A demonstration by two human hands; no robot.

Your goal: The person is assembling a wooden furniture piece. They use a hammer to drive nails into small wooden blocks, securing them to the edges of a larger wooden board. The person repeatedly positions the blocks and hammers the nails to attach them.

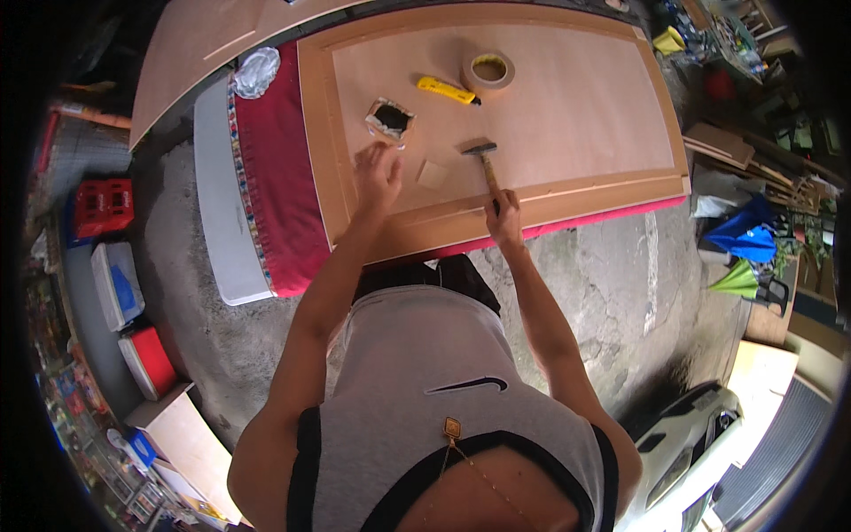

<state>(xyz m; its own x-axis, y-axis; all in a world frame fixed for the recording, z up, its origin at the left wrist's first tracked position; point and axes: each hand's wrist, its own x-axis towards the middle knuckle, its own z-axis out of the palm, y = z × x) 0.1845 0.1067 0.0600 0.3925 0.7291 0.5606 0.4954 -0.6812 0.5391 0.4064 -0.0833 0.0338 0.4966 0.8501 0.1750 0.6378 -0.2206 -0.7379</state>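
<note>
My right hand (503,218) is wrapped round the wooden handle of a hammer (488,168), its dark metal head lying over the wooden panel (576,97). At the near edge of a small open box (391,120) with dark contents is my left hand (378,177). Its fingers are curled together, and whatever they may hold is too small to make out. Between the two hands a small pale square piece (432,175) lies on the panel. Beyond the hammer rest a yellow utility knife (446,89) and a roll of tape (488,71).
The panel, framed with brown strips, lies on a table with a red cloth (288,177). A crumpled whitish bundle (257,73) sits at its far left corner. Red crates (104,208) stand on the left; wood offcuts (718,144) and a blue umbrella (743,229) are at right.
</note>
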